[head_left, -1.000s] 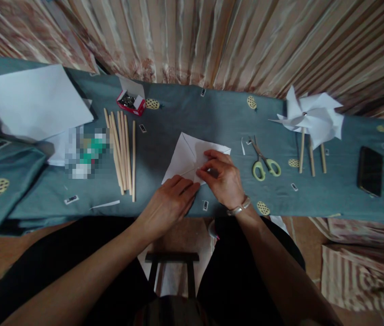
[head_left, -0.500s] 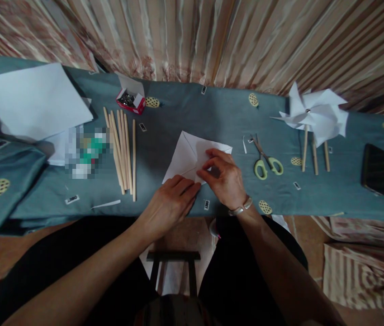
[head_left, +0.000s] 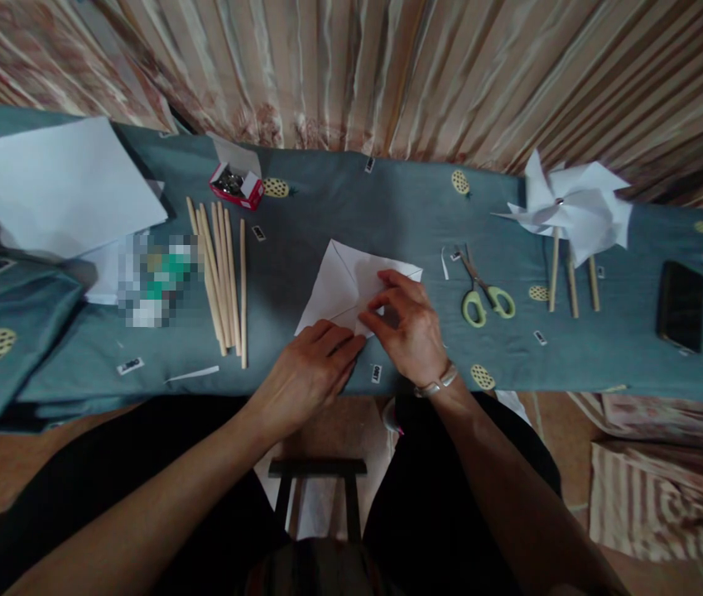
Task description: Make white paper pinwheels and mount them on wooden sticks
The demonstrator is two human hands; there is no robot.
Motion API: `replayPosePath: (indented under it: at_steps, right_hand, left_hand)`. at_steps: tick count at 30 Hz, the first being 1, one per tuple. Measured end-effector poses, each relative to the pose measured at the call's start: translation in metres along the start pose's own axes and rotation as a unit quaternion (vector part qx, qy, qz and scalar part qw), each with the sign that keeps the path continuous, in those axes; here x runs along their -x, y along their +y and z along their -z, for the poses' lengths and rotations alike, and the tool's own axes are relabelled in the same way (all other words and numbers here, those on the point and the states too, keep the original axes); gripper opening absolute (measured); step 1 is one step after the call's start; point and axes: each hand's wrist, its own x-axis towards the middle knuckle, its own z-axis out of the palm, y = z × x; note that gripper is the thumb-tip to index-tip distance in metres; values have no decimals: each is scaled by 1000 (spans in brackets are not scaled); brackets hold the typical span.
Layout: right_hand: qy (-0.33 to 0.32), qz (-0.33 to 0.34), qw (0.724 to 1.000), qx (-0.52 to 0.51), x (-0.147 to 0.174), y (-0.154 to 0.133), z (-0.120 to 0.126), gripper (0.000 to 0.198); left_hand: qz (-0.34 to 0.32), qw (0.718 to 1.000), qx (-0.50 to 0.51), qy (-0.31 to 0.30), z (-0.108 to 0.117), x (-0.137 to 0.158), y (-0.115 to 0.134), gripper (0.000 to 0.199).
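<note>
A square white sheet of paper (head_left: 334,281) lies on the cloth-covered table in front of me, with diagonal lines running in from its corners. My left hand (head_left: 320,360) is at its near edge, fingers bent together and gripping the paper there. Over the right part of the sheet, my right hand (head_left: 410,331) has thumb and index finger pinched at the paper near the middle; its other fingers are curled. A bracelet (head_left: 436,382) circles the right wrist. The fingertips partly hide the near corner of the sheet. Green-handled scissors (head_left: 481,290) lie open-bladed to the right.
Several wooden sticks (head_left: 227,281) lie to the left, below a red box (head_left: 236,186) of small metal pieces. White paper sheets (head_left: 59,186) are stacked at far left. On the right are white paper pinwheels (head_left: 580,207) on sticks and a dark phone (head_left: 680,306). Paper scraps (head_left: 193,374) lie about.
Both hands keep their hold on the paper almost unmoved. The whole view has shifted very slightly.
</note>
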Motion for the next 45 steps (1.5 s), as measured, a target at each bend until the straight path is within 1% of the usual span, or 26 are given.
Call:
replayPosePath:
  at_steps: [5, 10, 14, 26, 32, 37, 40, 42, 45]
  right_hand:
    - [3, 20, 1000, 15, 2, 0, 0, 4]
    - [-2, 27, 999, 20, 3, 1, 0, 4]
    - [0, 36, 999, 20, 4, 1, 0, 8]
    - [13, 85, 995, 52, 7, 0, -2, 18]
    - [-25, 130, 984, 115, 10, -3, -2, 24]
    - [-45, 126, 983, 129, 15, -5, -10, 30]
    - [-43, 129, 980, 142, 16, -8, -13, 30]
    - [-38, 133, 981, 136, 15, -9, -9, 28]
    - [-15, 116, 991, 69, 8, -6, 3, 29]
  left_hand:
    - [2, 1000, 1, -7, 2, -1, 1, 26]
    - [0, 1000, 2, -3, 2, 0, 1, 26]
    - [2, 1000, 1, -13, 1, -1, 1, 25]
    - [-2, 1000, 5, -7, 1, -2, 0, 26]
    - [-3, 1000, 5, -10, 0, -1, 1, 26]
    - [5, 1000, 2, -21, 1, -2, 2, 24]
    - [10, 1000, 2, -12, 1, -2, 2, 24]
    - [12, 1000, -1, 5, 1, -2, 2, 24]
    - [14, 1000, -13, 19, 0, -3, 2, 22]
